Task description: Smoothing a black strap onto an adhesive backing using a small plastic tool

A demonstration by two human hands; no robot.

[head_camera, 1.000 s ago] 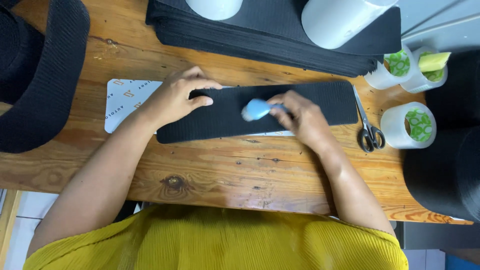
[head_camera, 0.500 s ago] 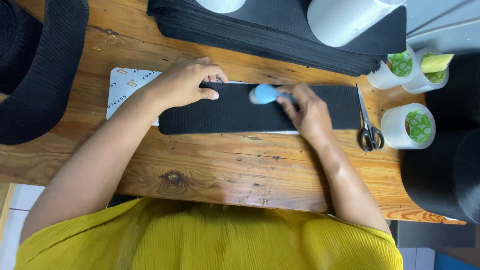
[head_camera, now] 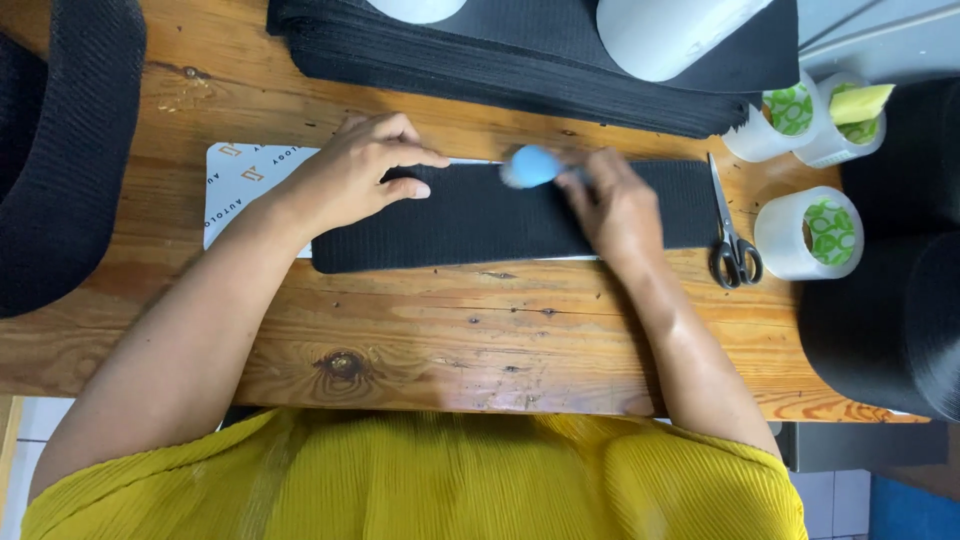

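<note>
1. Whereas a second ago the pale blue tool (head_camera: 530,165) sat near the middle of the black mesh strip (head_camera: 480,215), it now lies at the strip's far edge, blurred with motion, so the stroke has run across the strip's width and away from the body.
2. The right hand (head_camera: 615,205) is closed around the tool's handle end; the blur hides the exact grip, so it is probably a brush or small scraper, though I cannot tell which.
3. The left hand (head_camera: 360,180) has stayed flat on the strip's left part, fingers spread and holding nothing, pinning the fabric down.
4. The strip lies lengthwise on the wooden table (head_camera: 450,330), over a white printed sheet (head_camera: 245,185) that shows at its left end; it has not shifted between pictures.
5. Judging by that, the pressing or rubbing pass over this section looks nearly finished, with the strip's right part partly covered by the working hand.
6. Scissors (head_camera: 732,240) and tape rolls (head_camera: 810,232) rest untouched to the right, and a stack of black material (head_camera: 520,60) lies beyond the strip.
</note>
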